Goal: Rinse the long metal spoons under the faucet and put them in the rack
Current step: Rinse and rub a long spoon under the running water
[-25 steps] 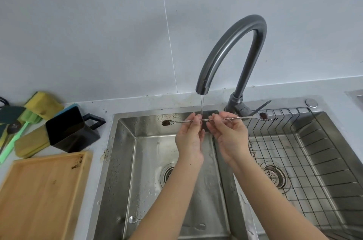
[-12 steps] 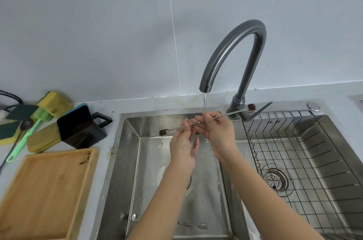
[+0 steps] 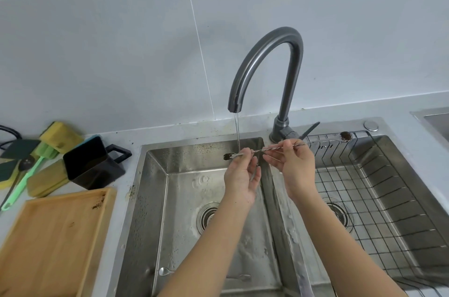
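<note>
A long thin metal spoon (image 3: pixel 262 150) is held level under the grey faucet (image 3: pixel 267 53), over the divider between the two basins. Its left tip (image 3: pixel 227 156) and right bowl (image 3: pixel 345 136) carry dark brown grime. My left hand (image 3: pixel 243 175) pinches the shaft near the left tip. My right hand (image 3: pixel 295 165) pinches it further right. A thin water stream (image 3: pixel 237 131) lands on the shaft just beside the left tip. A second spoon (image 3: pixel 165 271) lies on the left basin floor, partly hidden by my left arm. The wire rack (image 3: pixel 388 199) sits in the right basin.
On the left counter stand a black handled container (image 3: pixel 93 163), a wooden tray (image 3: pixel 53 243), yellow and green sponges (image 3: pixel 60 136) and a green-handled brush (image 3: pixel 24 180). The faucet lever (image 3: pixel 309 130) points right over the rack's rim.
The spoon has shifted right under the spout and levelled out. The stream now lands near its dirty left tip instead of mid-shaft. Both hands still hold it.
</note>
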